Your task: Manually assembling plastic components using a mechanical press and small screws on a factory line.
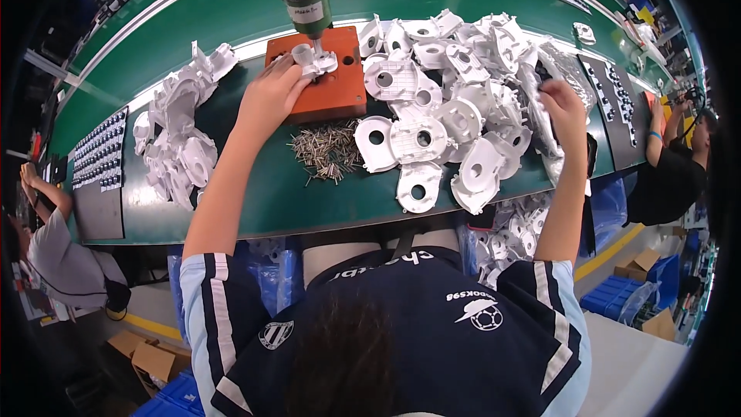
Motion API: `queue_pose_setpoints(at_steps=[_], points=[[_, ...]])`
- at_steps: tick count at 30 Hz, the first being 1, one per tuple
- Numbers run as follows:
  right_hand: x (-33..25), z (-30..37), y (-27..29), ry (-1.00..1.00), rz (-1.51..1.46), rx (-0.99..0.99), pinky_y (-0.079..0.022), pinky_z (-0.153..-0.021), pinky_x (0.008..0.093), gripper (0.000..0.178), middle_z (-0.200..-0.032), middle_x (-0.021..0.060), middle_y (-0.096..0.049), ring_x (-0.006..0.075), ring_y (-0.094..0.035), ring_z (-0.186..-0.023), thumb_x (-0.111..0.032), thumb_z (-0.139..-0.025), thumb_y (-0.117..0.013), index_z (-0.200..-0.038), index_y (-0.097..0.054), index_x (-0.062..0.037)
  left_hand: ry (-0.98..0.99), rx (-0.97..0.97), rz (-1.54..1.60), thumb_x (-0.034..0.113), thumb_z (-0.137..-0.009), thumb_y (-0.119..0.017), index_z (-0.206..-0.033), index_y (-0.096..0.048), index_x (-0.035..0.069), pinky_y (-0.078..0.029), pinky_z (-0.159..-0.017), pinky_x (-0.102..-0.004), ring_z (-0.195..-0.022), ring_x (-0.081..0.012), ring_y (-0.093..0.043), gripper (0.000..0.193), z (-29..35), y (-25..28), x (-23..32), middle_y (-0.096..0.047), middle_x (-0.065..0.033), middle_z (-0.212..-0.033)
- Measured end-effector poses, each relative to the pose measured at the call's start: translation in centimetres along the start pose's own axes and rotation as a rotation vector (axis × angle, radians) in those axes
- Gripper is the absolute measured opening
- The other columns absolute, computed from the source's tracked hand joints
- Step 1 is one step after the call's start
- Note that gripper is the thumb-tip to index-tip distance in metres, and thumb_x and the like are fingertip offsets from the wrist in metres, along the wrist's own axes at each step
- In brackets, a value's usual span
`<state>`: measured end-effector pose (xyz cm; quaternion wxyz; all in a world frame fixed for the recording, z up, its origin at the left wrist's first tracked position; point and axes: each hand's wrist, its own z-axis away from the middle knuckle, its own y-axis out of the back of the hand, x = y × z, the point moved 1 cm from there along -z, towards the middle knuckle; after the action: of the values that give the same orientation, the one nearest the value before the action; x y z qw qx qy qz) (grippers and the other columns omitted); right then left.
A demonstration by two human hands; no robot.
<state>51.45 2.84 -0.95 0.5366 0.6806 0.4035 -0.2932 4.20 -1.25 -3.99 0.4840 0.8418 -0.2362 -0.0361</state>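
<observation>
Holding a white moulded-plastic part with a round collar [303, 54] on a rectangular orange block [332, 96], the left hand [270, 96] has its thumb and fingers clamped on the part's left side, beneath a green metal press head [305, 4]. The block stands toward the far edge of the green tabletop [258, 201], left of its middle. The right hand [563, 104], well apart from the left, curls at a clear plastic bag [567, 69] toward the right edge; whether it grips anything cannot be told. Good practice, as judged here, is to seat the part flat on the block, steady it by its outer side and leave the fingertips clear of the line of the grey spindle [316, 45]; contact between spindle and part is unclear. Count, on the tabletop: one block; one held part; two heaps of loose white plastic housings, the larger [405, 139] right of the block, the smaller [181, 108] toward the left edge, both too overlapped to total; one heap of slim silvery metal pins [328, 150], likewise uncountable, between block and near edge.
</observation>
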Motion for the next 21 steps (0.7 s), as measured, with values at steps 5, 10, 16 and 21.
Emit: queue_pose_setpoints(at_steps=[5, 10, 16, 21], points=[[-9.9, -2.0, -10.8, 0.060, -0.219, -0.393, -0.047, -0.085, 0.0264, 0.042, -0.105, 0.0117, -0.058, 0.0157, -0.058, -0.094, -0.001, -0.079, -0.062, -0.119, -0.051, -0.0009, -0.055, -0.011, 0.042, 0.015, -0.082, -0.060, -0.086, -0.051, 0.002, -0.045, -0.089, -0.0409, -0.109, -0.0331, -0.052, 0.017, 0.2, -0.3, -1.0, -0.057, -0.0160, -0.110], [-11.8, -5.1, -21.1, 0.168, -0.153, -0.609, -0.047, -0.080, 0.0259, 0.028, -0.095, 0.0100, -0.066, 0.0137, -0.061, -0.088, -0.011, -0.078, -0.064, -0.100, -0.063, 0.0046, -0.029, -0.051, 0.070, 0.021, -0.083, -0.060, -0.088, -0.051, -0.001, -0.039, -0.096, -0.0429, -0.114, -0.0367, -0.048, 0.025, 1.0, -0.8, -1.1, -0.055, -0.0201, -0.115], [-10.6, -6.1, -29.1, 0.252, -0.322, -0.511, -0.048, -0.078, 0.0274, 0.019, -0.091, 0.0098, -0.066, 0.0157, -0.062, -0.083, -0.013, -0.077, -0.066, -0.083, -0.067, 0.0054, 0.016, 0.034, -0.035, 0.038, -0.080, -0.063, -0.094, -0.051, -0.001, -0.036, -0.101, -0.0438, -0.116, -0.0378, -0.047, 0.043, 1.4, -1.1, 0.5, -0.051, -0.0246, -0.121], [-10.8, -5.6, -28.5, 0.608, 0.128, -0.390, -0.048, -0.078, 0.0320, 0.019, -0.090, 0.0100, -0.066, 0.0253, -0.059, -0.089, -0.014, -0.075, -0.067, -0.085, -0.068, 0.0017, 0.048, 0.058, -0.024, 0.039, -0.078, -0.065, -0.093, -0.052, -0.001, -0.037, -0.101, -0.0428, -0.115, -0.0371, -0.048, 0.045, 1.5, -1.2, 0.1, -0.052, -0.0242, -0.119]])
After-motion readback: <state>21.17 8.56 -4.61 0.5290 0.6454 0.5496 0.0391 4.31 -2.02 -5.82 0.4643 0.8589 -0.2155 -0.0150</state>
